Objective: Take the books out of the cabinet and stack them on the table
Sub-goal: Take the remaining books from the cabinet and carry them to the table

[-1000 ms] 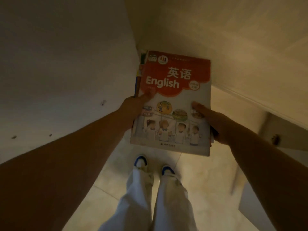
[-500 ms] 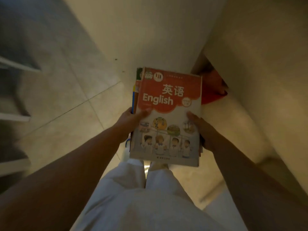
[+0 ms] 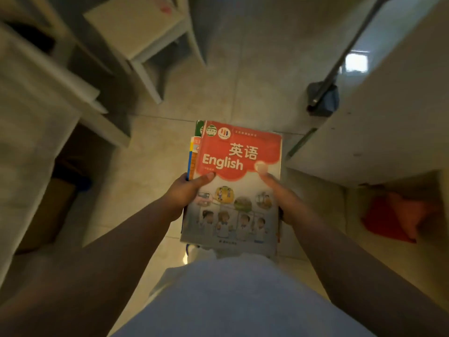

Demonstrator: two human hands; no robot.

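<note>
**Books in both hands, furniture on either side**

We see the left hand [image 3: 185, 190] gripping the left edge of a stack of books [image 3: 233, 190], thumb laid flat over the top cover and fingers hidden beneath. The right hand [image 3: 283, 200] clamps the right edge the same way, thumb stretched up across the cover. The stack is held level in front of the body, above the tiled floor [image 3: 243, 69], resting on nothing else. The top book is red with "English" printed on it; edges of a green one and an orange one peek out at its 10 o'clock corner.

From the stack, a white stool [image 3: 145, 27] stands well apart at 11 o'clock. A white table [image 3: 31, 100] fills the 9 o'clock side. At 1 o'clock a mop [image 3: 323, 98] leans with its dark head on the floor. A pale cabinet [image 3: 388, 105] runs along the 2 o'clock side, and something red [image 3: 393, 220] lies blurred in its opening at 3 o'clock. White trousers [image 3: 230, 300] fill the 6 o'clock foreground.
</note>
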